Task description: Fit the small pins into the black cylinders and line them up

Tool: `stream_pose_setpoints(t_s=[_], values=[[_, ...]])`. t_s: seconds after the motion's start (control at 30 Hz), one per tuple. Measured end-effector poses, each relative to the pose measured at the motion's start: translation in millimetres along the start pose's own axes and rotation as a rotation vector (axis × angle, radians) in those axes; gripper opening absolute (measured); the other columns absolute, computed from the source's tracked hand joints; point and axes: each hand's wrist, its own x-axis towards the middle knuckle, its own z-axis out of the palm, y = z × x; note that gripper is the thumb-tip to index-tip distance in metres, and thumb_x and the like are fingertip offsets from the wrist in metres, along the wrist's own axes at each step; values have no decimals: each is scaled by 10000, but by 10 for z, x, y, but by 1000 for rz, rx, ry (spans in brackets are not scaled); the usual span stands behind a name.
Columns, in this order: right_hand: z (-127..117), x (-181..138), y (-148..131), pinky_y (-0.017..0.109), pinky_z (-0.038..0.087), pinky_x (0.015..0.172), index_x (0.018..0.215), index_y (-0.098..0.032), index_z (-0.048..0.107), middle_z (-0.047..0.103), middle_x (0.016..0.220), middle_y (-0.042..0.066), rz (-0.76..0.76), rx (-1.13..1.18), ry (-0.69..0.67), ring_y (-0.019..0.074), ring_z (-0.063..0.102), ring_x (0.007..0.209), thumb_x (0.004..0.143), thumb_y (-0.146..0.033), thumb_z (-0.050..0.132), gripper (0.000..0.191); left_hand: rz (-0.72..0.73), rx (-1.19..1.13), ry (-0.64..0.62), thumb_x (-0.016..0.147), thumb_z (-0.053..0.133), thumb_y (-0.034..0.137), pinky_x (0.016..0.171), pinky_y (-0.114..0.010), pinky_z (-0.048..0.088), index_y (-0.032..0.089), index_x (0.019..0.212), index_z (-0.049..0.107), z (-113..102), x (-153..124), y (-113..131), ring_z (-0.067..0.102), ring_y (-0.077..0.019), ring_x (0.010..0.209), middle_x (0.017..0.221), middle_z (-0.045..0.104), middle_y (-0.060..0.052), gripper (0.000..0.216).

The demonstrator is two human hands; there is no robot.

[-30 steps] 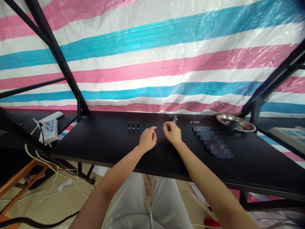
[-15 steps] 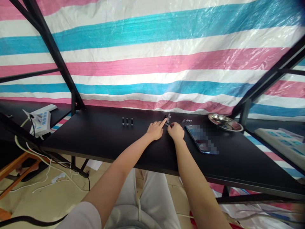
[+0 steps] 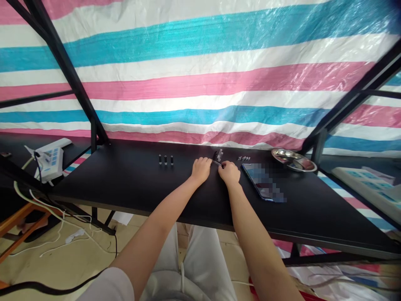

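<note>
Both my hands meet over the middle of the black table. My left hand (image 3: 201, 169) is closed, its fingertips at the left end of a thin dark rod (image 3: 217, 163), which looks like a pen part. The other end is pinched by my right hand (image 3: 230, 172), also closed. Just behind the rod lie several clear plastic pieces (image 3: 220, 155) and a small dark piece (image 3: 214, 155). Farther left, three short black cylinders with pale lower ends (image 3: 166, 160) stand in a row. Several tiny silvery pieces (image 3: 243, 158) lie right of my right hand.
A phone with a blurred screen (image 3: 261, 182) lies to the right on the black table (image 3: 131, 179). Behind it sits a shiny divided metal dish (image 3: 294, 160). Power strips (image 3: 53, 161) with cables are at far left. A striped sheet (image 3: 200, 83) hangs behind the table.
My left hand has drawn back from the clear pieces, its extended finger now curled in at the rod's left end. My right hand keeps its hold. The camera view has shifted slightly.
</note>
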Motion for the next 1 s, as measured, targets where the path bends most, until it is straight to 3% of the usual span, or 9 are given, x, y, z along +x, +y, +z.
stream_pose_setpoints(t_s=[0.23,0.47,0.63,0.77,1.0], values=[[8,-4,6,363,394,758,992,-163,608,584,1034,119,-27,3,1,262,542,972,802,-268,446,270,-124,-216,147,819,505,212,736,-298,395,181,883,588,-61,-87,-77,526,-177,820,841,625,-34,109],[67,20,33,349,395,709,873,-167,605,601,928,106,-94,42,1,249,558,883,794,-253,478,172,-92,-437,249,796,524,212,742,-286,423,189,869,595,-303,-456,-249,539,-153,743,747,624,-16,104],[172,24,-14,316,410,695,798,-178,574,587,818,63,-380,242,-43,194,546,779,766,-199,490,92,-276,-549,370,784,534,223,711,-276,445,174,852,594,-436,-575,-509,543,-128,666,757,623,-28,103],[203,-36,-134,296,428,686,855,-185,558,561,797,44,-611,482,18,160,527,713,791,-239,465,125,-445,-661,444,777,541,223,672,-260,452,161,830,596,-467,-546,-607,547,-118,633,742,624,-36,98],[136,-138,-269,291,438,659,875,-193,555,558,769,37,-704,598,60,155,518,685,824,-301,449,160,-486,-719,432,773,544,198,690,-257,452,156,816,599,-486,-539,-556,556,-121,656,753,630,-45,82]])
